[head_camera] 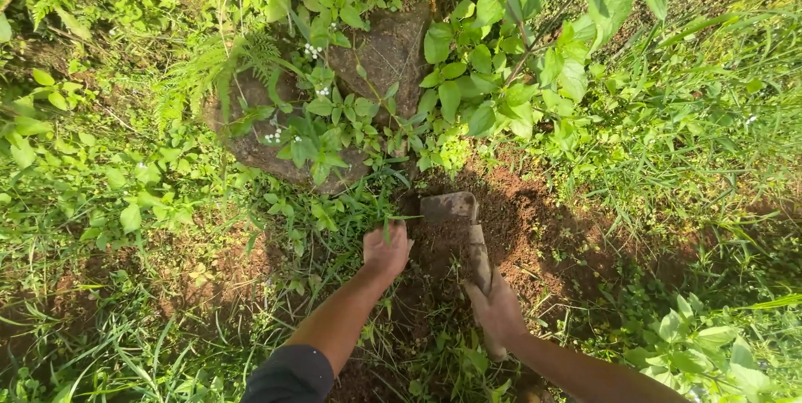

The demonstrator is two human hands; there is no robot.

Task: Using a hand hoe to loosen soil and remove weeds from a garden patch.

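My right hand [496, 309] grips the wooden handle of a small hoe [478, 253], whose flat soil-caked blade [449, 207] rests on loose reddish-brown earth [522, 223]. My left hand [386, 250] is closed around a tuft of grass blades [386, 221] just left of the blade, at the edge of the dug patch. Both forearms reach in from the bottom of the view, the left one in a dark sleeve.
A large grey-brown rock [386, 56] lies just beyond the dug soil, half covered by leafy weeds with small white flowers [316, 90]. Broad-leaved plants [510, 77] overhang at the top right. Dense grass and weeds surround the patch on all sides.
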